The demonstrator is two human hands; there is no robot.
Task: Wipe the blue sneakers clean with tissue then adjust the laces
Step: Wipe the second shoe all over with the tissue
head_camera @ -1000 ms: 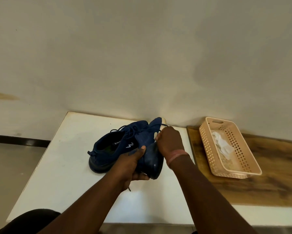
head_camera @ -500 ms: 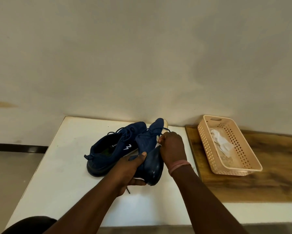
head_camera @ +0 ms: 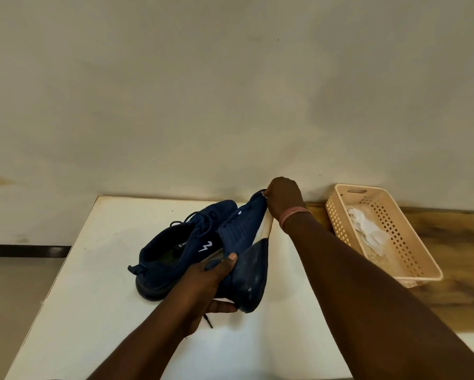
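A plain cream wall [head_camera: 230,105] rises behind a white tabletop [head_camera: 93,311], which meets a wood-grain surface [head_camera: 449,311] along its right edge. Near the far edge of the tabletop, one blue sneaker [head_camera: 175,248] sits upright on its sole, heel toward the left edge, dark laces [head_camera: 200,219] loose over the tongue and a small white logo on its side. Just beside it, touching on the right, a second blue sneaker [head_camera: 244,237] is held tilted on edge above the tabletop, its dark sole turned toward the right and its toe pointing at the wall. The left hand [head_camera: 203,286] grips this sneaker at the heel end, thumb curled over the upper and fingers wrapped beneath the sole; a lace end [head_camera: 208,320] dangles below the palm. The right hand [head_camera: 284,198], a pink band [head_camera: 293,215] at its wrist, is curled at the sneaker's toe, pinching something there; whether it is tissue cannot be told. On the wood-grain surface near the wall stands a peach perforated basket [head_camera: 411,237] containing crumpled white tissue [head_camera: 367,229].
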